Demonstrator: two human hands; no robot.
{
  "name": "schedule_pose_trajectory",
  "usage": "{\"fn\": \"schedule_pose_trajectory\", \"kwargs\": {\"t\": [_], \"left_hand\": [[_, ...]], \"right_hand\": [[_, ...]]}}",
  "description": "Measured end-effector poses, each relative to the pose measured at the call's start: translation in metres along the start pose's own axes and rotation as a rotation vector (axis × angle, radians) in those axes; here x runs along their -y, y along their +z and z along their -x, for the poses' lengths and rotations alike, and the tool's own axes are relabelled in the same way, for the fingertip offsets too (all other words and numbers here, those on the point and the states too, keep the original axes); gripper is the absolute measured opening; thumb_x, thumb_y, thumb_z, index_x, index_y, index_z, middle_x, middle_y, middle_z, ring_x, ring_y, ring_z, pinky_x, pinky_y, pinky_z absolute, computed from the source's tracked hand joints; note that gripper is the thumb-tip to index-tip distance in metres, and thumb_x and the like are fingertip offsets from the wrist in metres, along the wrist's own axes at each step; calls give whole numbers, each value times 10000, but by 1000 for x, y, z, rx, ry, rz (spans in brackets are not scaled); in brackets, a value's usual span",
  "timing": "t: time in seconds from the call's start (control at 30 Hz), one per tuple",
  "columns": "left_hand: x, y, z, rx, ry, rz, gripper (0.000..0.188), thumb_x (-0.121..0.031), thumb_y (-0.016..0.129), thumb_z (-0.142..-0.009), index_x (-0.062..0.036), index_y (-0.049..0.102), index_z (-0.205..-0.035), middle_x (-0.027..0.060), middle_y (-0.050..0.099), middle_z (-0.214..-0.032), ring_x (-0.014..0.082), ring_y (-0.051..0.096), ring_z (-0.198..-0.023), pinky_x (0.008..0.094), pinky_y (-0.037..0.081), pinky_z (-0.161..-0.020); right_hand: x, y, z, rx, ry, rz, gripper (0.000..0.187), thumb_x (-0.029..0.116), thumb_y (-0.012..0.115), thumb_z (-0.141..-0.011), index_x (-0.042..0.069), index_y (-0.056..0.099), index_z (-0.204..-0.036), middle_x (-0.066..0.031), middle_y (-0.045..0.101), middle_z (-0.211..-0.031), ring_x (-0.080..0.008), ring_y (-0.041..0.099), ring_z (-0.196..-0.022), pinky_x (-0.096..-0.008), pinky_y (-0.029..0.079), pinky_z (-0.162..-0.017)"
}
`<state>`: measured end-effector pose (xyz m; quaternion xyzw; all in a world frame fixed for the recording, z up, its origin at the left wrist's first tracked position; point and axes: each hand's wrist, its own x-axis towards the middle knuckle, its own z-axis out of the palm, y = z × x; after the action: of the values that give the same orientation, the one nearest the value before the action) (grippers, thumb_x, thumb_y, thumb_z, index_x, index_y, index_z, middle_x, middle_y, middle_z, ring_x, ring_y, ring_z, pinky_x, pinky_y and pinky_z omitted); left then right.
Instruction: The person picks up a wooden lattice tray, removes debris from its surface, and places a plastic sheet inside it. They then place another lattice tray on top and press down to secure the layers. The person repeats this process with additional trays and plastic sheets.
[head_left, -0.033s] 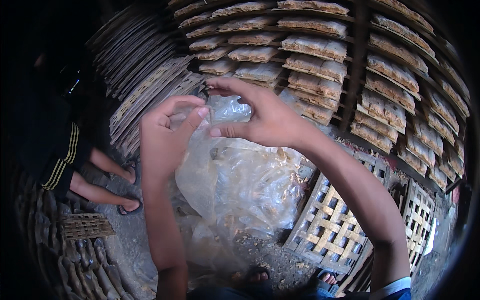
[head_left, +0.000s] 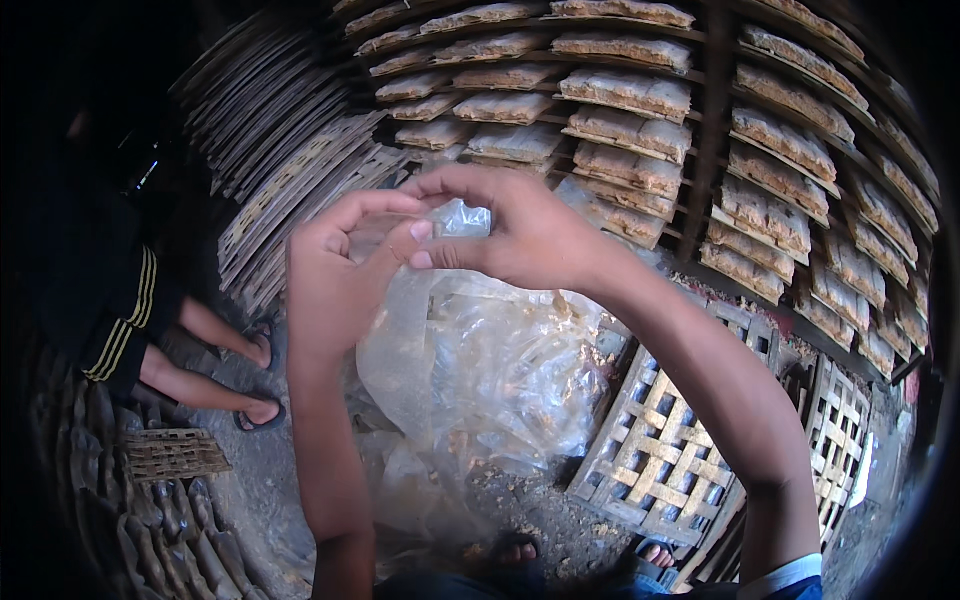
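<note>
My left hand [head_left: 345, 250] is raised over a pile of clear plastic sheets, its thumb and fingers closed on the edge of a cloudy plastic sheet [head_left: 390, 340] that hangs down below it. My right hand [head_left: 510, 225] meets it from the right. Its thumb tip lies beside my left thumb, and its curved fingers reach over to the left fingertips, with a gap between thumb and fingers. Shiny plastic shows through that gap. Beneath both hands the heap of crumpled clear plastic [head_left: 510, 380] lies on the ground, flecked with pale crumbs.
Racks of trays with pale slabs [head_left: 625, 90] rise at the back and right. Stacked woven panels [head_left: 300, 190] lean at the back left. A bamboo lattice tray [head_left: 660, 440] lies to the right. A person's legs [head_left: 200, 390] are at the left, near wavy dark pieces [head_left: 170, 520].
My right hand has moved left and its thumb and fingers now meet my left fingertips. The left hand has shifted slightly right, and the hanging sheet has moved a little with it.
</note>
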<state>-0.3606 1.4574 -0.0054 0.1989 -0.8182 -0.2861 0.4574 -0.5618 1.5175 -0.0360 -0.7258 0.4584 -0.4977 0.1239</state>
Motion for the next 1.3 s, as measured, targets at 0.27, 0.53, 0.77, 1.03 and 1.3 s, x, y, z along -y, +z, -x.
{"fn": "schedule_pose_trajectory", "kwargs": {"t": [0.27,0.53,0.77,1.03,1.3], "left_hand": [[-11,19,-5,449,-286,239,359,-62,822,-860,49,710,-1182,63,759,-876,68,672,-796,218,528,-720],[8,36,-3,558,-189,66,348,-189,860,-841,47,757,-1076,62,756,-880,78,652,-772,273,532,-698],[38,44,-2,461,-288,-192,357,-270,845,-860,26,768,-1043,82,741,-814,107,648,-731,306,527,-692],[76,34,-2,404,-330,-274,331,-295,831,-881,16,790,-987,38,702,-725,86,600,-684,297,487,-637],[104,10,-4,440,-326,-305,193,-158,788,-918,23,751,-973,-8,702,-801,64,620,-785,262,508,-706]], "right_hand": [[10,-62,28,-58,47,33,173,175,806,-854,28,766,-935,-91,754,-809,-167,710,-769,-339,539,-751],[35,-91,43,-192,-40,293,138,136,758,-863,31,772,-952,-125,765,-849,-237,738,-782,-364,557,-759],[10,-120,57,-328,12,351,119,110,712,-899,16,762,-953,-125,767,-846,-179,733,-795,-347,557,-764],[-34,-163,83,-470,181,338,130,95,692,-904,8,753,-979,-87,772,-885,-123,703,-838,-314,535,-824],[-61,-225,140,-622,327,252,239,224,737,-957,-5,741,-1028,-43,763,-932,-106,674,-880,-288,506,-868]]}}
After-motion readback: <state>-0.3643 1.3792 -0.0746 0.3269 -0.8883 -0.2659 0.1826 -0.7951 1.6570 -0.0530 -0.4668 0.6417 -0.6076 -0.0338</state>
